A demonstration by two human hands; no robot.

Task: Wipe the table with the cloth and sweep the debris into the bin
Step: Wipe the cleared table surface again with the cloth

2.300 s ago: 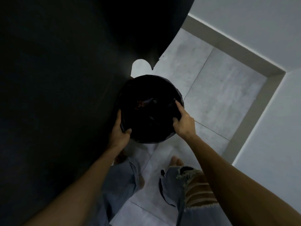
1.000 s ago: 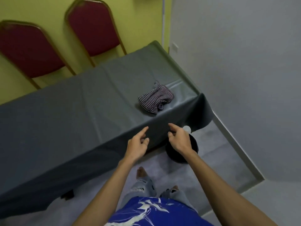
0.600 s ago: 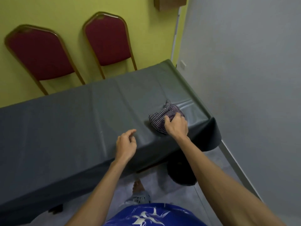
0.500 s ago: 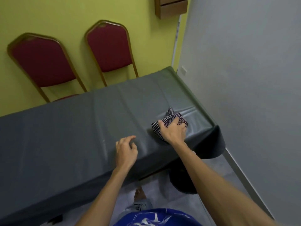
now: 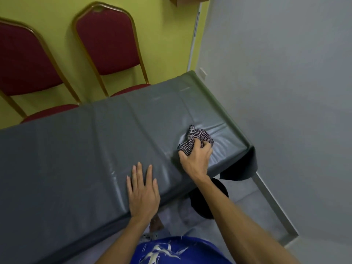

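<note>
Now, your left hand [image 5: 143,195] lies flat, fingers straight, on the tabletop [image 5: 76,149], left of the bin [image 5: 198,201]; let it pin the cover. Your right hand [image 5: 196,161] grips the bunched cloth [image 5: 196,137] on the tabletop, beyond the bin. Pull strokes toward the bin's edge.

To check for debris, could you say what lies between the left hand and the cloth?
Head view: only bare table cover between left hand and cloth.
</note>
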